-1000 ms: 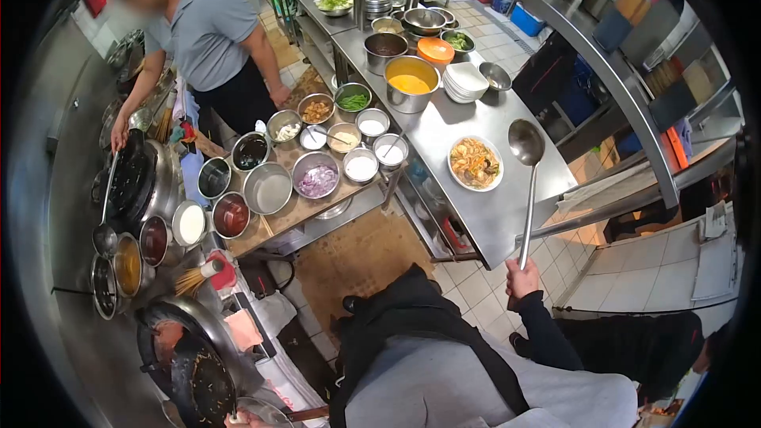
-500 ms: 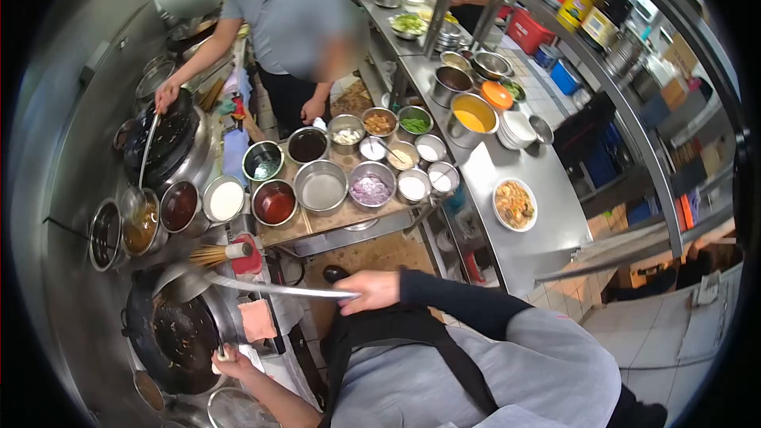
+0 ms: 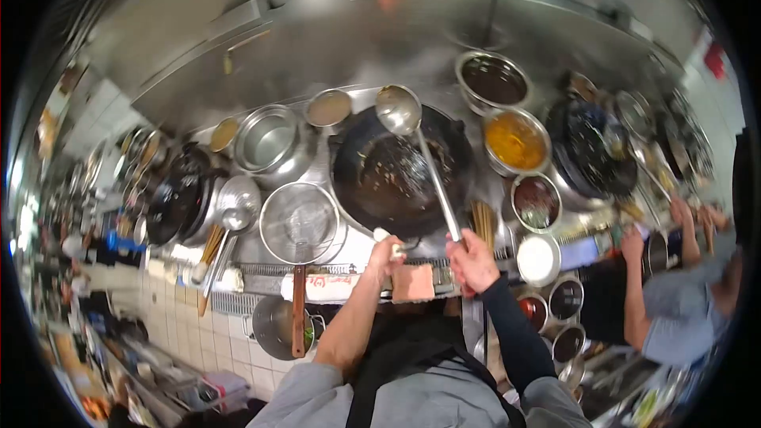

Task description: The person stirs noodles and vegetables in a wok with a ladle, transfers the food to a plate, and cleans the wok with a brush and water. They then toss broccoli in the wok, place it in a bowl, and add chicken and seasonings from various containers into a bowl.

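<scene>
My right hand (image 3: 473, 263) is wrapped around the long handle of a steel ladle (image 3: 436, 178). The handle crosses over a black wok (image 3: 361, 190), and the ladle's bowl overlaps the wok's far rim. Dark residue and small scraps of food lie in the wok's bottom. At the wok's near side, my left hand (image 3: 386, 258) is closed on the wok's handle, with a bit of white cloth (image 3: 382, 235) showing at the fingers. A pinkish folded cloth (image 3: 413, 282) lies between my hands on the stove's front edge.
Left of the wok, a wire strainer (image 3: 299, 222) rests near a steel pot (image 3: 267, 139). On the right stand a pot of orange-yellow liquid (image 3: 517, 141), a bowl of white liquid (image 3: 538, 260) and a bamboo brush (image 3: 483, 224). A co-worker (image 3: 686, 301) works at another wok (image 3: 590, 147) farther right.
My view has swung from the side table with ingredient bowls round to face the stove. My right hand has come in close to my left, still holding the ladle. The left stays at the wok's handle.
</scene>
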A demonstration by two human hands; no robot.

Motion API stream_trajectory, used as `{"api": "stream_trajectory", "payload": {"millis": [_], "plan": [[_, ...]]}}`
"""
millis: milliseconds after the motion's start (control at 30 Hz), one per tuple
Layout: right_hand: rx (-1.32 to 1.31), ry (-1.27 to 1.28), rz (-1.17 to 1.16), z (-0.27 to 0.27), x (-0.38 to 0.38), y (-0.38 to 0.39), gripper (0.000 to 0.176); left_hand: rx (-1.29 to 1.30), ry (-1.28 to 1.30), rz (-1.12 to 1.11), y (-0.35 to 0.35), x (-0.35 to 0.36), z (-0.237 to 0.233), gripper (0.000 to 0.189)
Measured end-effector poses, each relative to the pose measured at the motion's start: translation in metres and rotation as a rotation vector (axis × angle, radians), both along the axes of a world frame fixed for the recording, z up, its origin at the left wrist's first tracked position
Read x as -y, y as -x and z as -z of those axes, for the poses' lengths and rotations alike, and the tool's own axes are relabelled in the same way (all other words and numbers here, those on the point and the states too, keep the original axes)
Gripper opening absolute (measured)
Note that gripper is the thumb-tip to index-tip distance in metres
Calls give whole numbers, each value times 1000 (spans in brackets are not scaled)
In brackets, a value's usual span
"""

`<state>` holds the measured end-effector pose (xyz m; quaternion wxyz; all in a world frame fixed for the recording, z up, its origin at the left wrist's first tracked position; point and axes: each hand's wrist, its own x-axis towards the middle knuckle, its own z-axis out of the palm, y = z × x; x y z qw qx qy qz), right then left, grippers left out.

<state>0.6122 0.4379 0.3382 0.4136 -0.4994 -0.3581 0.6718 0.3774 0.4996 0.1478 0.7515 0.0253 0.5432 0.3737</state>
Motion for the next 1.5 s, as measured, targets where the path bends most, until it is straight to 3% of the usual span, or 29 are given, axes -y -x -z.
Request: {"api": "stream_trajectory", "payload": {"millis": [67, 200, 233, 267, 333, 367, 400, 467, 500, 567, 633, 667, 700, 767, 800, 833, 900, 967, 1033, 1067, 1100, 1167, 1200, 1233, 1333, 1500], "plan": [[46, -19, -60, 2, -61, 10, 16, 226, -82, 57, 5, 11, 14, 13], [175, -167, -191, 18, -184, 71, 17, 98, -61, 4, -8, 10, 1, 11], [298, -238, -191, 40, -219, 91, 18, 84, -36, 14, -11, 13, -4, 12], [664, -506, -196, 71, -257, 113, 20, 68, -23, 27, -11, 13, -10, 12], [1035, -618, -222, 56, -286, 157, 26, 80, -105, 16, -13, 18, -10, 13], [1099, -622, -243, 59, -301, 178, 23, 72, -162, 91, -9, 19, -10, 17], [1169, -629, -262, 76, -324, 200, 21, -70, -27, -2, -17, 18, -35, 30], [1268, -756, -452, 95, -371, 234, 20, -18, 13, -4, -5, 33, -62, 42], [1356, -797, -628, 81, -387, 246, 21, 14, -6, -10, 7, 50, -55, 45], [1513, -848, -995, 53, -406, 263, 22, -148, -197, 134, 39, 102, -76, 44], [1664, -883, -1362, 36, -412, 279, 25, -167, -230, 232, 73, 165, -73, 38], [1495, -804, -663, 54, -380, 279, 24, -213, -159, 207, 89, 198, -60, 39], [1409, -768, -433, 53, -351, 274, 24, -258, -90, 180, 104, 234, -37, 42], [1314, -722, -354, 62, -312, 283, 25, -993, -331, 582, 148, 325, 70, 52], [1265, -701, -314, 68, -294, 287, 30, -1016, 244, 740, 161, 365, 86, 60], [1180, -704, -316, 76, -291, 296, 30, -1121, 282, 756, 166, 394, 65, 64], [1105, -700, -383, 86, -291, 324, 31, -938, 341, 660, 206, 502, 182, 61], [1064, -753, -471, 115, -311, 361, 30, -406, 782, -271, 194, 533, 157, 50], [664, -432, -626, 118, -328, 392, 25, -415, 846, -478, 190, 531, 138, 34], [247, -2, -690, 109, -335, 404, 24, -418, 878, -580, 191, 527, 129, 26], [-489, 556, -600, 101, -340, 403, 24, -509, 743, -495, 187, 517, 107, 27], [-709, 677, -431, 68, -314, 384, 26, -671, 463, -307, 176, 495, 80, 30], [-815, 732, -335, 62, -300, 371, 27, -608, 429, -365, 173, 491, 84, 30], [-909, 696, -405, 78, -294, 357, 34, -543, 398, -419, 170, 488, 86, 31], [-1044, 655, -386, 69, -251, 300, 33, -429, 365, -445, 168, 483, 99, 32], [-823, 444, -439, -7, -207, 187, 24, -427, 355, -293, 185, 481, 126, 29]]}}
